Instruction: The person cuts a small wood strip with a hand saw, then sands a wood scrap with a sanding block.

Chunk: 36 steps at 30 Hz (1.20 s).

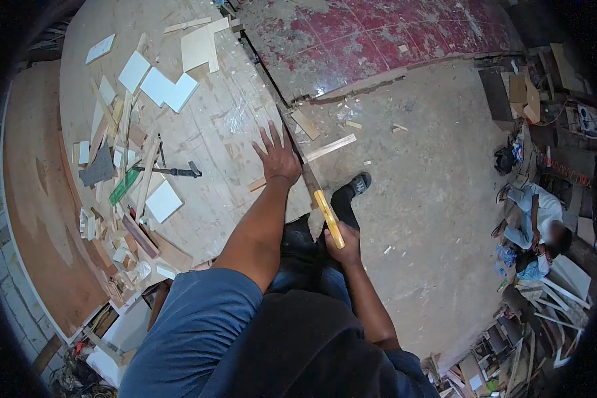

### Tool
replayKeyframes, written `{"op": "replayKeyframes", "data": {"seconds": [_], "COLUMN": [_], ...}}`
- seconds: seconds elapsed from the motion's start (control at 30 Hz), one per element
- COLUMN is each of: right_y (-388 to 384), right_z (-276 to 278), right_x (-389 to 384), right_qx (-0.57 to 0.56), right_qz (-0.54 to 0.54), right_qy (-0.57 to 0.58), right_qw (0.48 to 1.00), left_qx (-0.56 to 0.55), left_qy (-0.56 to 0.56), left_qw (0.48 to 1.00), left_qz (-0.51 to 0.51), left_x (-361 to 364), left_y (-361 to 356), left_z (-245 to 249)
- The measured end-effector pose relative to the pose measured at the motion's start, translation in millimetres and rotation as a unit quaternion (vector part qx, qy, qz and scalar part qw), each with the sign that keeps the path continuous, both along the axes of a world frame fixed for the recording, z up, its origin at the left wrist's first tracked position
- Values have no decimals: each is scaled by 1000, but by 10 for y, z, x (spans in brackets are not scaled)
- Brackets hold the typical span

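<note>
In the head view my right hand (344, 244) is wrapped round the yellow handle of a hand saw (310, 180). The saw's dark blade points away from me along the edge of the wooden worktable (222, 156). My left hand (280, 158) lies flat with its fingers spread, at the table edge just left of the blade. Under it passes a light wooden strip (331, 147), whose long end sticks out past the edge over the floor. Its short end shows left of my wrist. Where the blade meets the strip is hard to make out.
A hammer (176, 172), white board pieces (164, 201) and many wood offcuts (116, 119) lie on the table's left side. Wood scraps (305, 124) dot the concrete floor (431, 179). Another person (537, 222) sits at the far right, near stacked boards and clutter.
</note>
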State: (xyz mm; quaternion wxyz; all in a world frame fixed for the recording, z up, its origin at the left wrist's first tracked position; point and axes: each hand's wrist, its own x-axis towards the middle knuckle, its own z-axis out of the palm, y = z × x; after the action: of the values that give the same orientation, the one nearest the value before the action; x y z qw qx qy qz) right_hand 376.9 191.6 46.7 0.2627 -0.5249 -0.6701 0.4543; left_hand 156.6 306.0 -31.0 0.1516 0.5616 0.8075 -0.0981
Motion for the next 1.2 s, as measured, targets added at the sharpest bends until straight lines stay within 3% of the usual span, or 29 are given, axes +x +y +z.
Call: {"op": "replayKeyframes", "data": {"seconds": [0.37,0.7,1.0,1.07,1.2], "right_y": [-378,-489,-260,-187,-214], "right_z": [-106,186,742,869,816], "right_x": [270,369,59,14,-16], "right_qx": [22,-5,-68,-142,-74], "right_qz": [4,-17,-9,-6,4], "right_qy": [17,-1,-31,-32,-43], "right_qw": [1000,1000,997,989,996], "left_qx": [3,2,-19,-24,-37], "left_qy": [-23,-23,-14,-6,-11], "left_qw": [1000,1000,999,999,999], "left_qz": [10,17,37,38,34], "left_x": [6,20,40,46,37], "left_y": [14,25,53,66,73], "left_z": [74,45,11,-45,18]}}
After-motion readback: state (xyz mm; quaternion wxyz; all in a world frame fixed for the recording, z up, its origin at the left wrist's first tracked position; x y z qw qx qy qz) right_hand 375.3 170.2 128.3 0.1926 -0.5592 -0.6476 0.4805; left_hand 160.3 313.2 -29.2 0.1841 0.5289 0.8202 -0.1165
